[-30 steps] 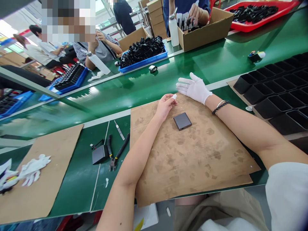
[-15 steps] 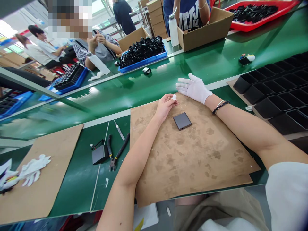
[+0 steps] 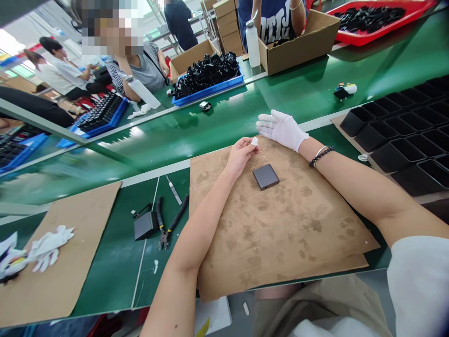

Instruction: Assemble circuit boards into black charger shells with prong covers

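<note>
My left hand [image 3: 242,153] is bare and pinches a small white piece [image 3: 254,141], perhaps soft material, too small to name. It is raised over the far edge of a stained cardboard sheet [image 3: 266,243]. My right hand [image 3: 282,129] wears a white glove and is held out flat beyond that edge, palm showing, fingers extended, with nothing in it. Between my forearms a flat dark grey square case [image 3: 265,177] lies on the cardboard, touched by neither hand.
Left of the cardboard lie cutting pliers [image 3: 164,238], tweezers [image 3: 174,189] and a dark box with a cable [image 3: 145,226]. White gloves [image 3: 49,248] rest on another cardboard. Black compartment trays [image 3: 403,135] stand right. Beyond the green belt [image 3: 168,133], co-workers sit near a blue tray [image 3: 210,86].
Small parts on the green belt have shifted left. The co-worker across has moved an arm and leaned. My right hand has dipped very slightly; my left hand is almost still.
</note>
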`<state>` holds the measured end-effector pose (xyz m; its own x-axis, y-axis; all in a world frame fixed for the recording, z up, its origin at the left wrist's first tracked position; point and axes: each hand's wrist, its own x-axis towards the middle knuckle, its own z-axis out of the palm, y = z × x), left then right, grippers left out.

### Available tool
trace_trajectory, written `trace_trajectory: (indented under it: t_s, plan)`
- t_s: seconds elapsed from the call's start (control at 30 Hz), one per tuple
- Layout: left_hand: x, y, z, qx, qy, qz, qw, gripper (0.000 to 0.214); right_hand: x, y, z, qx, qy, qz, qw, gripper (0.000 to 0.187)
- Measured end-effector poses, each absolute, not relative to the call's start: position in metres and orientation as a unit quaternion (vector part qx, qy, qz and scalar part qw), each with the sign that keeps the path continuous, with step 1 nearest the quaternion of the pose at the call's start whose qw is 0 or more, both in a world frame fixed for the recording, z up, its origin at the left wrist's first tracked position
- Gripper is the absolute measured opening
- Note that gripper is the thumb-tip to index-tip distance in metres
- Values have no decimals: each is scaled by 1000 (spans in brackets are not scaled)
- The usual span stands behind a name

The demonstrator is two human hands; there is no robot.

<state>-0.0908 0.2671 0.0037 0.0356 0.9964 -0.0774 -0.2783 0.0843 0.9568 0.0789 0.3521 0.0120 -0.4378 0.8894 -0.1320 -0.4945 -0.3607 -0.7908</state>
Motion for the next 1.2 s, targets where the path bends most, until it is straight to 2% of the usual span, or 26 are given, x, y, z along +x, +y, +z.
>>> trace_trajectory:
  t_s: [0.37,0.67,1.2]
  plan:
    - [-89,264,9,421,456,514,592,10,78,351,15,-286,-326,784,445,35]
    - [-87,264,9,410,455,522,593,6,76,350,16,-313,-279,780,465,23]
    - [-88,264,10,406,454,527,593,5,76,356,14,-326,-223,769,503,48]
